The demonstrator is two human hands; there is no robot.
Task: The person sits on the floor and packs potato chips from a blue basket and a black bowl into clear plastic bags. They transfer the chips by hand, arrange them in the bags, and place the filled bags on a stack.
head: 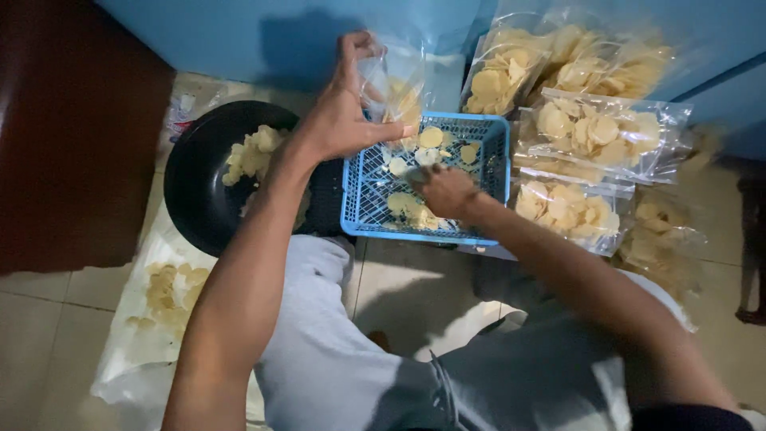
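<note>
The left hand (343, 112) pinches a clear plastic bag (395, 84) upright and open-mouthed over the blue slatted plastic basket's (361, 191) far edge. The right hand (447, 190), closed on pale round crackers (411, 209), rests inside the basket. Sealed cracker bags (602, 132) are stacked along its right edge.

A clear plastic bag (395, 84), partly filled with pale crackers (404, 104), held upright.

We note dim, soft lighting; the right hand (447, 191) is motion-blurred, glare marks the plastic bags (602, 132), and a shadow falls on the blue wall (311, 48).
</note>
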